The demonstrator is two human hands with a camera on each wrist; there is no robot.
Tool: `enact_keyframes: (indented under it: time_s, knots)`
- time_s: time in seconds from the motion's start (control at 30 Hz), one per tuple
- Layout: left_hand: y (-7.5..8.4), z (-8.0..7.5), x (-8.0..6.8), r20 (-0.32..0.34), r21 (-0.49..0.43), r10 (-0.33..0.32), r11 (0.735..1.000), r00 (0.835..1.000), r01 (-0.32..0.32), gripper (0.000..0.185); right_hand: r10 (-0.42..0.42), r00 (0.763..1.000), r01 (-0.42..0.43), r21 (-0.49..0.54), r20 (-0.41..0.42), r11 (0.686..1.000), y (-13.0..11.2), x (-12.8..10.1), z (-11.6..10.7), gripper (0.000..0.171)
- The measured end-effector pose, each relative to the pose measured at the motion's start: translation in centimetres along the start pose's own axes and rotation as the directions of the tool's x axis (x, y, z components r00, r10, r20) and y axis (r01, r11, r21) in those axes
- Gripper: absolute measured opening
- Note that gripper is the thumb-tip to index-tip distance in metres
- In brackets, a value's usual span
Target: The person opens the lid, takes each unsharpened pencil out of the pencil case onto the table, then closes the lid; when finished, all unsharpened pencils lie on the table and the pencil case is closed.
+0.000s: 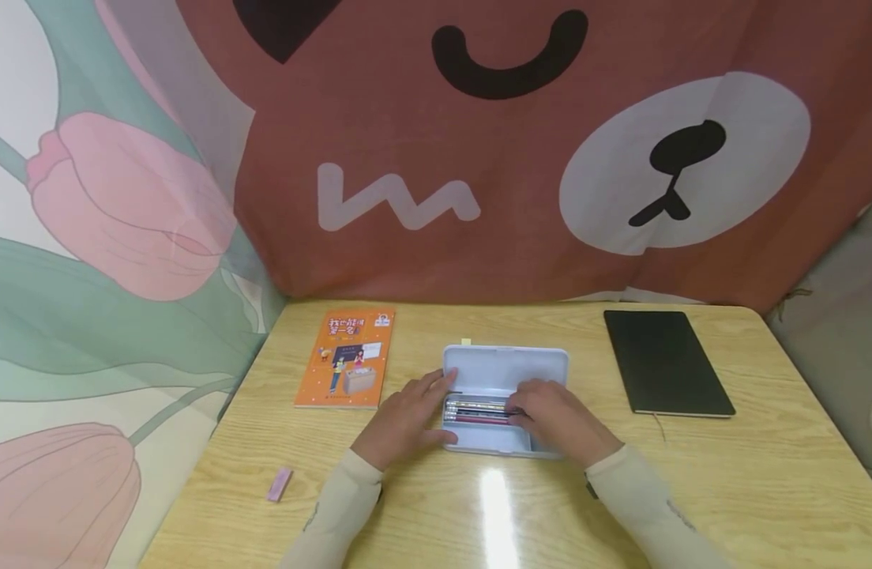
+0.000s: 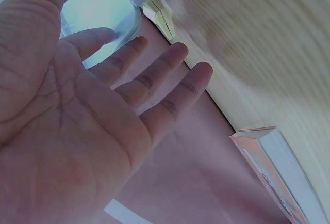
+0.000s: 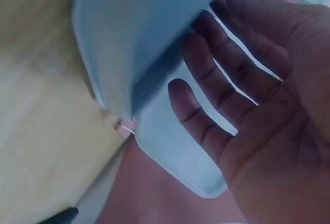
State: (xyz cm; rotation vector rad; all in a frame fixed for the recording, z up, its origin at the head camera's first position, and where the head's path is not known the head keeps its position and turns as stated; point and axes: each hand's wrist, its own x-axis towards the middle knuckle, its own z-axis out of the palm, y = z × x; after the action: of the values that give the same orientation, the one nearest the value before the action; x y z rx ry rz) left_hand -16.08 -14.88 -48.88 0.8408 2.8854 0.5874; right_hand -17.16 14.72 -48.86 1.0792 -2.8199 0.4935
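Note:
An open pale blue pencil case lies on the table, its lid raised at the back. Several pencils lie side by side in it, eraser ends to the left. My left hand rests at the case's left end, thumb at the front corner and fingers by the lid; its fingers look nearly straight in the left wrist view. Over the right part of the case, my right hand brings thumb and forefinger together at the pencils' right ends. Those ends are hidden by the fingers.
An orange book lies at the back left, a black notebook at the back right. A small pink-purple eraser-like block sits at the front left. Something small and yellowish shows behind the lid. A printed curtain hangs behind the table.

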Motion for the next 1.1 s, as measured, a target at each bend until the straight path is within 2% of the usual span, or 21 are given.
enact_keyframes:
  time_s: [0.3,0.5,0.7,0.93,1.1]
  knots:
    - [0.0,0.1,-0.1,-0.007,-0.009,0.021,1.000,1.000,-0.021,0.103,0.039,0.999,-0.039,0.012,-0.005,0.999,-0.2,-0.2,0.8,0.017]
    - [0.0,0.1,0.0,-0.008,-0.021,0.023,0.999,1.000,-0.024,0.102,-0.036,0.997,0.037,0.009,-0.067,0.999,-0.1,-0.8,1.0,0.018]
    - [-0.1,0.1,-0.2,-0.012,-0.033,0.025,0.999,1.000,-0.026,0.102,-0.057,0.998,0.058,0.031,-0.038,0.998,0.2,-1.2,0.9,0.018]
    - [-0.1,0.1,0.0,-0.006,-0.027,0.032,0.999,0.999,-0.032,0.102,-0.081,0.995,0.085,0.067,-0.057,0.994,0.6,-2.5,-1.5,0.023]
    - [-0.1,0.0,0.1,-0.004,-0.029,0.032,0.999,0.999,-0.032,0.103,-0.029,0.991,0.035,0.044,-0.130,0.998,2.5,-6.1,-3.9,0.028]
